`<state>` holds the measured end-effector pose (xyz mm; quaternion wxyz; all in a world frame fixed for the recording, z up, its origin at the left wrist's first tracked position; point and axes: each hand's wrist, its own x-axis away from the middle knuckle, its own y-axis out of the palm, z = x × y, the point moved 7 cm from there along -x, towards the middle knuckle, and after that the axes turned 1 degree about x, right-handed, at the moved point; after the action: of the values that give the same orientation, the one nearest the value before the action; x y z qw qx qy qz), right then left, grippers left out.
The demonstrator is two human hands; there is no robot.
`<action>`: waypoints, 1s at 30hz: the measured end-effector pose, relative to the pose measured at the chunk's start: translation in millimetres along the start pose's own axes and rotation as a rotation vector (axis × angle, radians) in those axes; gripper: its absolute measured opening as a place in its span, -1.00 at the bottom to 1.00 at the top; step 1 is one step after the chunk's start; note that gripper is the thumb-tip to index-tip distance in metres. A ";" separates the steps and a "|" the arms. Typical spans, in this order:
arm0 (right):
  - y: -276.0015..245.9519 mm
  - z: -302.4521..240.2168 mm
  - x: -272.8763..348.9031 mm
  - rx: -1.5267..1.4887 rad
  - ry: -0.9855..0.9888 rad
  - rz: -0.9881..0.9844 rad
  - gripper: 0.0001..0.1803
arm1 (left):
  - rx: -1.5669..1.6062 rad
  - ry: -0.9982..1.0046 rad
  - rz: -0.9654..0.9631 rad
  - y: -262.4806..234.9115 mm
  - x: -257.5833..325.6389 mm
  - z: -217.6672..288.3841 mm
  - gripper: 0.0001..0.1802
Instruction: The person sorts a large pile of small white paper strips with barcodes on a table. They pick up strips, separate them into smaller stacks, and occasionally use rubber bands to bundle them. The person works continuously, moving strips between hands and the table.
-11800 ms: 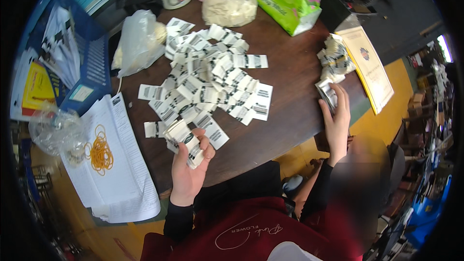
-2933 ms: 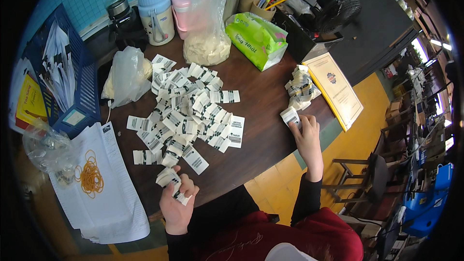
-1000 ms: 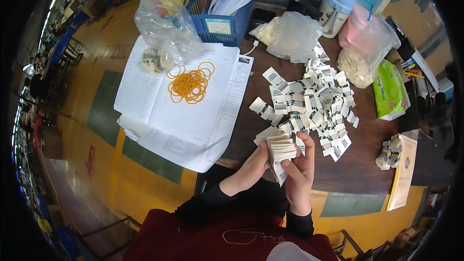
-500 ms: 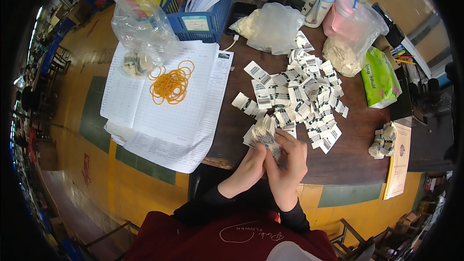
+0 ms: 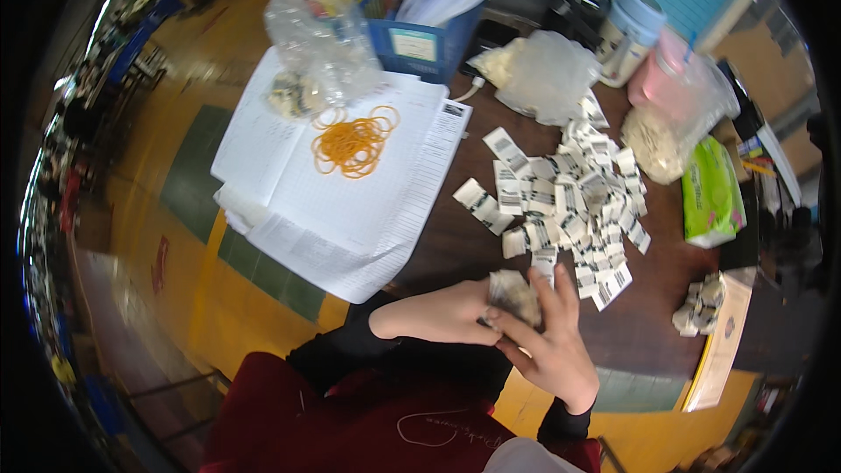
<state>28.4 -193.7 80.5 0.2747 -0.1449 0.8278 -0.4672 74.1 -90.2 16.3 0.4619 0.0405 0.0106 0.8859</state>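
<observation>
A thick stack of white printed labels [image 5: 517, 295] sits in my left hand [image 5: 442, 311], whose fingers are closed around it and mostly hidden behind it. My right hand [image 5: 561, 346] is at the stack's right side, its fingers spread, with some of them touching the stack's lower edge. Just beyond the hands lies a loose heap of white labels with dark print [image 5: 574, 201], some folded or overlapping. A pile of orange rubber bands [image 5: 350, 144] rests to the left on the open notebook [image 5: 350, 228].
A clear plastic bag [image 5: 320, 44] and blue basket [image 5: 420, 48] of papers stand far left. Along the back are a whitish bag [image 5: 552, 79], a blue-topped flask [image 5: 631, 35] and a pink container [image 5: 666, 70]. A green tissue pack [image 5: 711, 193] and bundled labels [image 5: 699, 305] lie right.
The view has turned and shifted. Both hands have turned with the stack; my right fingers, earlier pinching it, are now spread out beside it.
</observation>
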 end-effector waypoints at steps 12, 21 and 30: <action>52.6 8.3 -26.1 -0.324 0.164 0.028 -0.51 | -0.885 0.036 0.393 -32.6 44.6 26.0 -0.58; 85.6 4.3 -34.5 -0.237 0.119 -0.022 -0.24 | -0.961 0.303 0.531 -30.2 60.8 11.8 -0.50; 13.6 -27.6 -67.2 -0.193 0.055 -0.147 -0.24 | -1.028 0.423 0.553 -31.4 61.1 4.2 -0.60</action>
<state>66.5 -134.1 101.7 0.2020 -0.2180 0.8633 -0.4080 65.3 -22.2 22.5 0.1636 -0.3624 -0.3371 0.8534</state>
